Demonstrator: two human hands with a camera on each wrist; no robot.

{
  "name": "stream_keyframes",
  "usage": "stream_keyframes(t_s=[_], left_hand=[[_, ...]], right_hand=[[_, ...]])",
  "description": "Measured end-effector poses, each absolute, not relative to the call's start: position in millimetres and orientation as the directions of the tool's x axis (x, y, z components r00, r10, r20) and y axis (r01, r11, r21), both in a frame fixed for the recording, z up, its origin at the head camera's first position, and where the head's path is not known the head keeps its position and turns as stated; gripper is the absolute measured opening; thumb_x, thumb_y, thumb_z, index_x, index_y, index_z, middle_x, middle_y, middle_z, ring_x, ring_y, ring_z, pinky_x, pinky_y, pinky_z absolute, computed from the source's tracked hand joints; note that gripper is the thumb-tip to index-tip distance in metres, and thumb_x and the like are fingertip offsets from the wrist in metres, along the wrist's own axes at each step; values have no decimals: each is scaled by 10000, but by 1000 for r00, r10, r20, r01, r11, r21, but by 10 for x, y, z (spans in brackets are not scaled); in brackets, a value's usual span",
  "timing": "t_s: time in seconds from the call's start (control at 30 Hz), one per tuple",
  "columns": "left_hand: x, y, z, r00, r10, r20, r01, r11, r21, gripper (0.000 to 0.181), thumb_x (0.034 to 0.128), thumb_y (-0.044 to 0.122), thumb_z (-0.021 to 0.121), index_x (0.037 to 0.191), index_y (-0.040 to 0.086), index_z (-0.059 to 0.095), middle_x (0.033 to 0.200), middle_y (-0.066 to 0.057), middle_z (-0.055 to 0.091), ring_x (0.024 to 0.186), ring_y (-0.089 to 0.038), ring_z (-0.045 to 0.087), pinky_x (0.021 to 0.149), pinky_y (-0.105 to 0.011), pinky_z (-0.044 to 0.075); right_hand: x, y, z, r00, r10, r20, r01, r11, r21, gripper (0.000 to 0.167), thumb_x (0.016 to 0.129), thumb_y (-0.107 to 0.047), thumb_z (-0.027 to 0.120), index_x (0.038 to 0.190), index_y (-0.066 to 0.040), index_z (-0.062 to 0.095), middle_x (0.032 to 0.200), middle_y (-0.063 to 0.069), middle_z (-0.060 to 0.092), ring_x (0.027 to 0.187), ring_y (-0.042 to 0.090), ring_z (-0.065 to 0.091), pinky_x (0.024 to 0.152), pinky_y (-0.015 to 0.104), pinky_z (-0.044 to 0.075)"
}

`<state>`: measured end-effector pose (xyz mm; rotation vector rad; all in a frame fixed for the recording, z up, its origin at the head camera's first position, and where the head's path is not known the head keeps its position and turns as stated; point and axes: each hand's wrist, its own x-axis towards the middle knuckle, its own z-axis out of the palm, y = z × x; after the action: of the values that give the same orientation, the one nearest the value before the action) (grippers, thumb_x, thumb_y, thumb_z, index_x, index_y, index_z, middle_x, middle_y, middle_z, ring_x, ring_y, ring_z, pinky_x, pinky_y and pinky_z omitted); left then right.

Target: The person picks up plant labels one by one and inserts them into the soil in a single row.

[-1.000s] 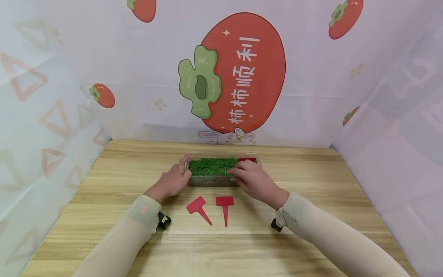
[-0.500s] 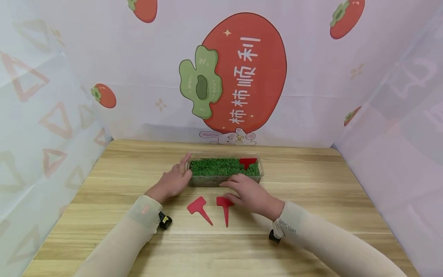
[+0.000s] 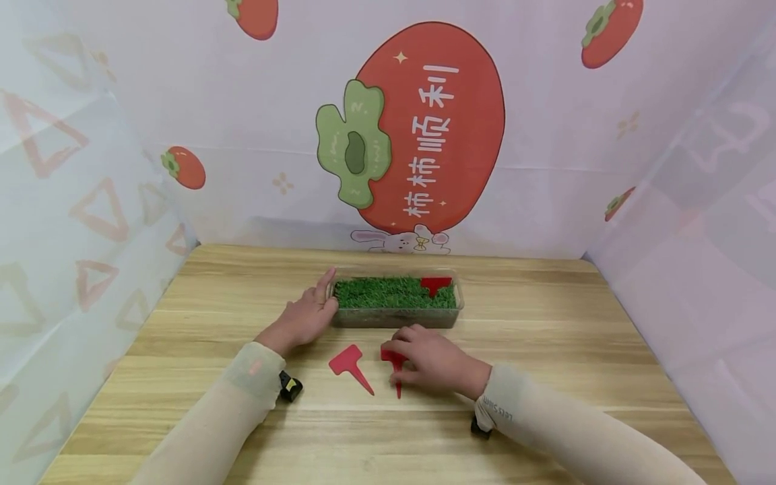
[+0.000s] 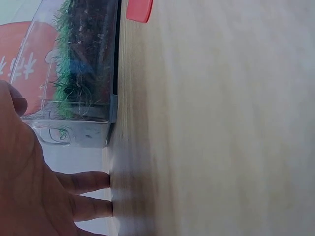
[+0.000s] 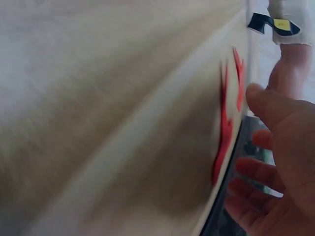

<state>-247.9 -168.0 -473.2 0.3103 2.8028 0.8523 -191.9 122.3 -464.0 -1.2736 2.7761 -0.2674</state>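
Observation:
A clear plastic box of artificial grass sits toward the table's back. My left hand rests at its left end, thumb and index finger spread by the corners. In the left wrist view, other fingers stand straight on the table beside the box. A red T-shaped plant label stands in the grass at the right. Two more lie in front: a tilted left label and a right label. Over the right one hovers my right hand, thumb and fingers apart, partly hiding it.
The box stands on a wood-grain table. Behind it hangs a white backdrop with printed persimmons, and similar cloth covers both sides. Black wrist devices show at the cuffs, one at the left wrist.
My right hand has moved off the grass, back over the box's near edge, and down to the right label. The label standing in the grass is now uncovered. My left hand has stayed put.

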Motion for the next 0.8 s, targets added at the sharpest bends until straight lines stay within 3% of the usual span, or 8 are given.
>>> stream_keyframes(t_s=[0.33, 0.8], left_hand=[[-2487, -1671, -4748, -959, 255, -122, 149, 822, 549, 649, 1044, 439, 191, 1613, 325, -100, 1604, -290, 245, 1442, -517, 290, 1094, -792, 103], [-2473, -1665, -4729, -960, 251, -121, 143, 817, 558, 651, 1045, 435, 205, 1616, 324, -86, 1594, -300, 260, 1428, -528, 311, 1094, -792, 104]], right_hand=[[-1891, 1239, -4715, -646, -756, -103, -731, 652, -203, 848, 801, -744, 633, 1471, -242, 500, 1407, 20, 519, 1298, 216, 481, 1093, 406, 434], [-1849, 1238, -4720, -639, -761, -109, -741, 647, -180, 897, 789, -739, 634, 1506, -230, 454, 1415, 12, 511, 1292, 194, 472, 1094, 396, 434]])
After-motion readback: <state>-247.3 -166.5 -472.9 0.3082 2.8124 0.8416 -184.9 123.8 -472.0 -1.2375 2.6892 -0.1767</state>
